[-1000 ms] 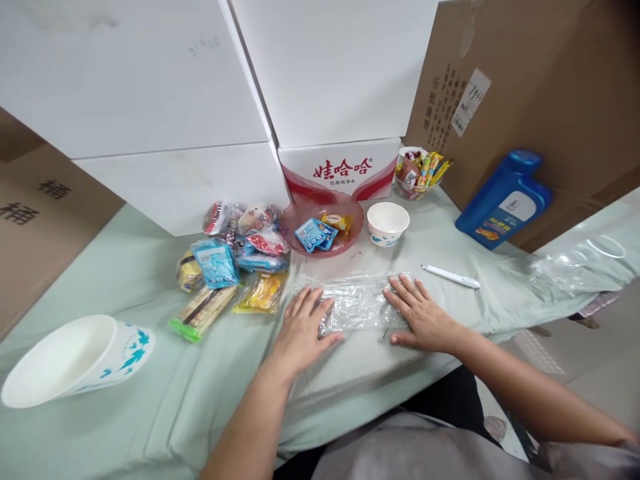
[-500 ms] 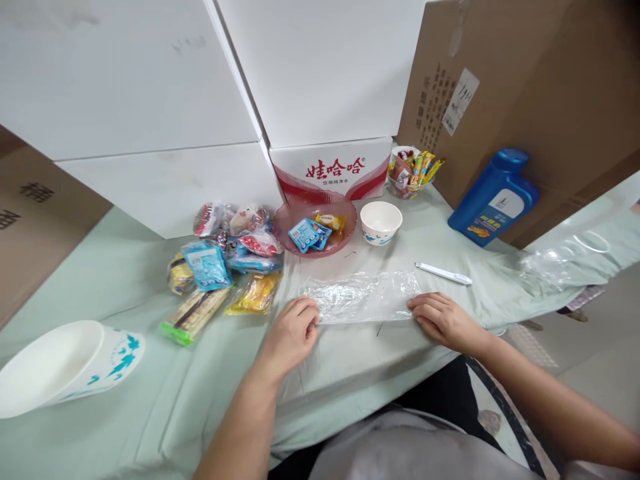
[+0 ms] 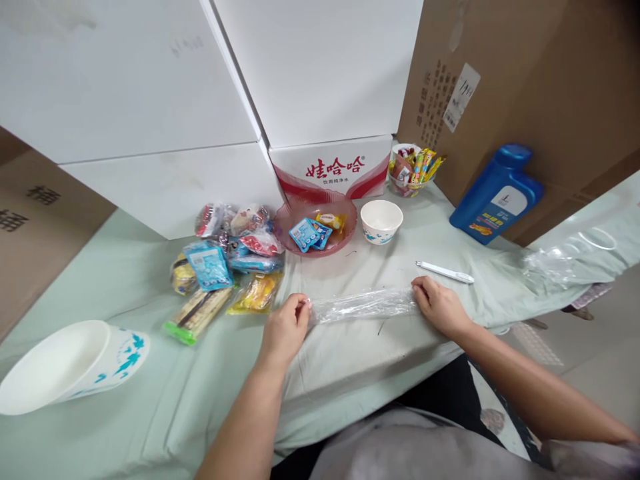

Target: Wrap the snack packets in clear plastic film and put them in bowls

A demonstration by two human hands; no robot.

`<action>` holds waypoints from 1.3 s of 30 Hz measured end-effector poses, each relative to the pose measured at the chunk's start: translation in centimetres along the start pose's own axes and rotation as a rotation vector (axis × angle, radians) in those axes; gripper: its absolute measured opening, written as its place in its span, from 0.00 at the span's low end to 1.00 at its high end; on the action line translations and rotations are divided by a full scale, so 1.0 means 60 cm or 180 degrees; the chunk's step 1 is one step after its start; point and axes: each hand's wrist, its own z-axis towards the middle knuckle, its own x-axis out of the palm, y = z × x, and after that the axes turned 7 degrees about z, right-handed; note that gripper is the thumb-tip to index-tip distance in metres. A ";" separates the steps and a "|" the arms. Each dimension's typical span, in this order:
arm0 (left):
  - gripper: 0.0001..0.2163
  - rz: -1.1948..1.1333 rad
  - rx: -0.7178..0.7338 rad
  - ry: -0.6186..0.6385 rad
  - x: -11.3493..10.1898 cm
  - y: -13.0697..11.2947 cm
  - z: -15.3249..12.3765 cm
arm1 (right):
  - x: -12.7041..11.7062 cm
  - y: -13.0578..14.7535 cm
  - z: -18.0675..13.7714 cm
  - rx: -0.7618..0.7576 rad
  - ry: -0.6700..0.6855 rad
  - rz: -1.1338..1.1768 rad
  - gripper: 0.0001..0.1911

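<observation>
A clear plastic bag is drawn out in a narrow, wrinkled strip low over the cloth, between my two hands. My left hand pinches its left end. At the other end my right hand has its fingers closed on the plastic. Beyond the strip stand a pink glass bowl with a few small snack packets in it and a white paper cup with a blue-green print. Just past my right hand lies a white box cutter.
Heaped packaged snacks lie left of the bowl. A large paper bucket rests on its side at the left. A blue bottle and a cup of candy sticks stand at the right, before a cardboard box. White boxes wall the back.
The plastic was a wider sheet lying flat under both hands; now it is a narrower strip. Both hands have shifted slightly away from my body, with fingers pinching its ends.
</observation>
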 end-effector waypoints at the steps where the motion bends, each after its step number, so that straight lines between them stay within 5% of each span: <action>1: 0.07 0.0121 0.0006 -0.0045 0.004 0.000 0.000 | 0.006 0.000 0.002 0.0003 -0.0004 -0.0146 0.13; 9: 0.07 0.0795 0.0018 -0.0788 0.013 -0.005 -0.005 | 0.001 0.009 0.003 -0.0480 -0.0252 -0.0691 0.13; 13: 0.08 0.0637 0.0706 -0.1460 -0.001 -0.026 -0.014 | -0.009 0.038 -0.002 -0.1121 -0.0328 -0.0378 0.16; 15: 0.10 0.0514 0.1378 -0.1051 -0.001 -0.035 -0.020 | 0.002 0.052 -0.006 -0.1516 0.0133 -0.0348 0.25; 17: 0.17 0.0585 0.1883 -0.0240 0.006 -0.038 -0.024 | 0.018 0.058 -0.011 -0.1796 0.0703 -0.0381 0.38; 21: 0.28 0.1058 0.2002 0.0709 0.027 -0.026 -0.027 | 0.030 0.042 -0.024 -0.1827 0.1253 -0.0442 0.48; 27: 0.19 0.1074 0.2015 0.0481 0.014 -0.041 -0.028 | -0.023 -0.013 -0.060 -0.1695 0.1149 -0.0393 0.45; 30: 0.13 0.0880 0.2167 0.0254 0.008 -0.072 -0.045 | -0.039 -0.021 -0.089 -0.1715 0.0980 -0.0219 0.28; 35: 0.21 0.0581 0.2399 0.0595 0.031 -0.117 -0.091 | -0.050 0.023 -0.117 -0.1886 0.0911 0.0168 0.13; 39: 0.19 0.0463 0.2318 0.0905 0.043 -0.124 -0.101 | -0.092 0.079 -0.091 -0.1945 0.1579 0.0666 0.15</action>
